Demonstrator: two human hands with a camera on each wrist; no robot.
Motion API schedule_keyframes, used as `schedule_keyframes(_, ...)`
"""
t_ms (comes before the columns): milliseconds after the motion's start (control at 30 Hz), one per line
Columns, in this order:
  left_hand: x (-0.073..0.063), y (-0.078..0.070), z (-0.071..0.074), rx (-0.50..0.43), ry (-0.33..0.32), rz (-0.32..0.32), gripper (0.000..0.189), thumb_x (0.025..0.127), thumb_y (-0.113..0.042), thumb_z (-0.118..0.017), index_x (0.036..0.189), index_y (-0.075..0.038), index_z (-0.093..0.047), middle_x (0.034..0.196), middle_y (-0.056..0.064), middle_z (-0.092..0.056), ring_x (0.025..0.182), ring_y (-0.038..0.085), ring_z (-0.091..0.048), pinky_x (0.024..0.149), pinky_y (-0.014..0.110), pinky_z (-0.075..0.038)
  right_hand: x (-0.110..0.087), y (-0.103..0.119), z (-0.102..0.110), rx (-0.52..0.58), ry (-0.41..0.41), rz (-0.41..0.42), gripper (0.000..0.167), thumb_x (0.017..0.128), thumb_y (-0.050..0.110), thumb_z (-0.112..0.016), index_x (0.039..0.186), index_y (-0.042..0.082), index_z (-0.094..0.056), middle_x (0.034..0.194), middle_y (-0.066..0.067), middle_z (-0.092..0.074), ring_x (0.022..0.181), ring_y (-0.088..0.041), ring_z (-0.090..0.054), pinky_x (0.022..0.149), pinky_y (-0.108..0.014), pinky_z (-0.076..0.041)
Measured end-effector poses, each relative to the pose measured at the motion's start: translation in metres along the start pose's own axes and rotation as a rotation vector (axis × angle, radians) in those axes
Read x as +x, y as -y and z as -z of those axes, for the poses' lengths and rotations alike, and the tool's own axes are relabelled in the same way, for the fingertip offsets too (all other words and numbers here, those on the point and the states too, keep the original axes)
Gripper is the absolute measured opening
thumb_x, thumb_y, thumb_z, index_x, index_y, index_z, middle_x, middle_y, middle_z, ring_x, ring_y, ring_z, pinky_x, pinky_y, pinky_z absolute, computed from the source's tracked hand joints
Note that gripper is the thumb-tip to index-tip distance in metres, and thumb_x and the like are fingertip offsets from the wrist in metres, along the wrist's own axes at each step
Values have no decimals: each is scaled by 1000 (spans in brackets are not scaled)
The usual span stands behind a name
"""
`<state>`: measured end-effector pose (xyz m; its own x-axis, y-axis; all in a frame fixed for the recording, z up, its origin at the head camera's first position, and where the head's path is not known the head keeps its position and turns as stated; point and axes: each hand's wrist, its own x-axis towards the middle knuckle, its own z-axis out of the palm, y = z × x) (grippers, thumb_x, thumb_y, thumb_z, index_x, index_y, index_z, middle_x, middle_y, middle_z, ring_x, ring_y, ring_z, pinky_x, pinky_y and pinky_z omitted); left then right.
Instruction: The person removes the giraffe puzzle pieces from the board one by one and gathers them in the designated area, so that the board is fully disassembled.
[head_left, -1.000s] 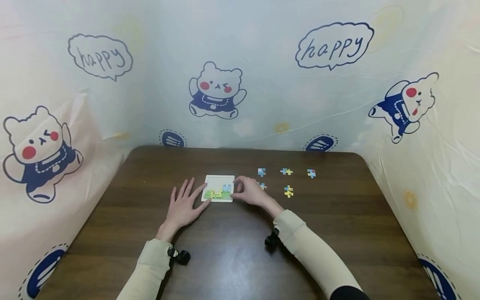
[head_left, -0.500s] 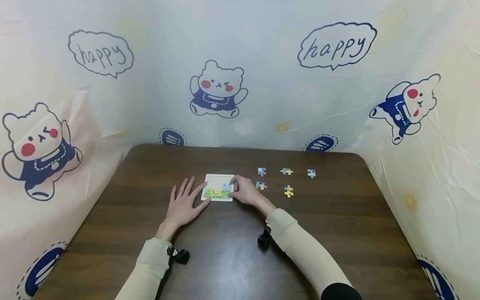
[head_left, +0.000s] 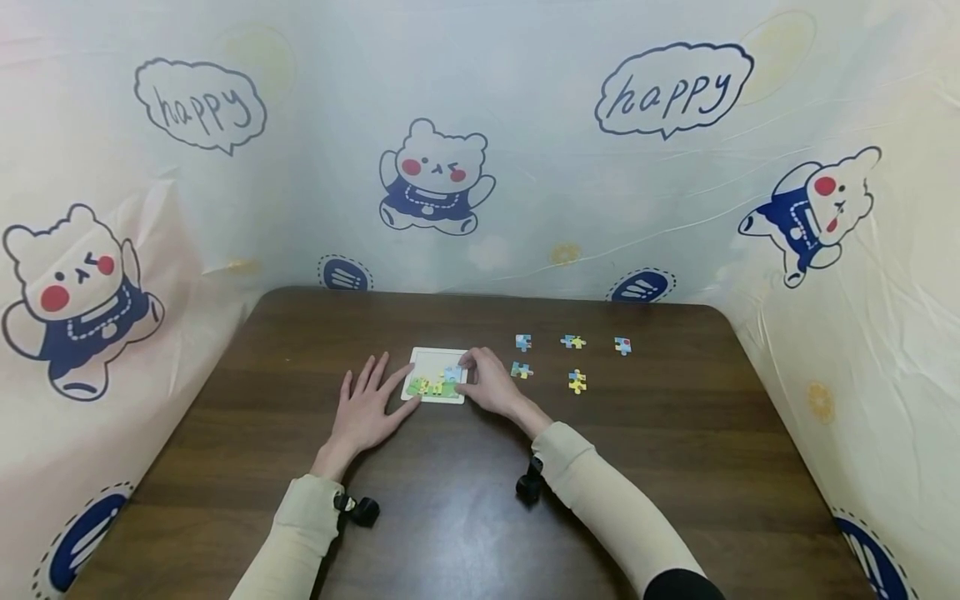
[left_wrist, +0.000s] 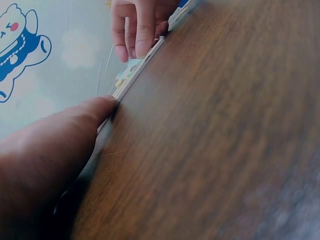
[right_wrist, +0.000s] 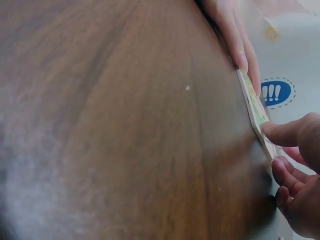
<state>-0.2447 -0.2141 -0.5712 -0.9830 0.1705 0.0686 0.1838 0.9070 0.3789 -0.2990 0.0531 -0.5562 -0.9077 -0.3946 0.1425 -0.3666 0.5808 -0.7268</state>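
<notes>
A white puzzle tray (head_left: 431, 358) lies on the table, its lower part filled with green and yellow pieces (head_left: 427, 387). A light blue puzzle piece (head_left: 451, 374) sits at the tray's right side. My left hand (head_left: 366, 417) is spread flat, thumb and index fingertip against the tray's left edge. Over the right edge, my right hand (head_left: 491, 385) pinches at the blue piece with curved thumb and index finger, partly covering it. In the right wrist view, the thumb (right_wrist: 282, 134) rests on the tray's top and the other fingers curl by its right end.
Several loose puzzle pieces lie to the right, among them a blue one (head_left: 523, 342), a blue-yellow one (head_left: 522, 370) and a yellow one (head_left: 577, 382). The brown table (head_left: 465, 517) meets a printed cloth (head_left: 525, 167) at its back and sides.
My right hand has shifted slightly left, farther over the tray's right edge, uncovering a loose piece behind it. My left hand stays in place.
</notes>
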Motion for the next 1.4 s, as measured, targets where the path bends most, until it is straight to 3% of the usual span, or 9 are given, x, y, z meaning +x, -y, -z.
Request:
schedule_keyframes(167, 0, 0, 0, 2, 2, 1, 75, 104, -63, -61, 170, -32, -42, 184, 20, -21, 173, 46, -13, 135, 75, -3, -5, 11, 3, 61, 17, -50, 33, 97, 10, -82, 124, 2, -67, 116, -12, -67, 83, -13, -57, 73, -25, -49)
schedule_keyframes(400, 1, 1, 0, -1, 3, 1, 76, 104, -64, -61, 170, -32, -42, 184, 20, -21, 173, 46, -12, 135, 75, -2, -6, 12, 1, 93, 3, -46, 37, 97, 5, -81, 130, 0, -66, 113, -14, -71, 81, -11, -57, 73, -23, -48)
schedule_keyframes(967, 1, -1, 2, -2, 3, -1, 75, 104, -63, -62, 170, -32, -43, 184, 20, -21, 172, 46, -13, 135, 75, -3, -11, 5, -6, 104, -41, 46, 29, 99, 5, -78, 125, 4, -67, 107, -12, -72, 75, -9, -57, 69, -22, -49)
schedule_keyframes(1400, 0, 1, 1, -9, 3, -3, 75, 105, -62, -62, 170, -32, -43, 184, 20, -21, 173, 45, -13, 135, 75, -3, -11, 8, -8, 34, -69, 38, 27, 98, 6, -81, 123, 0, -75, 110, -13, -79, 80, -11, -61, 74, -21, -49)
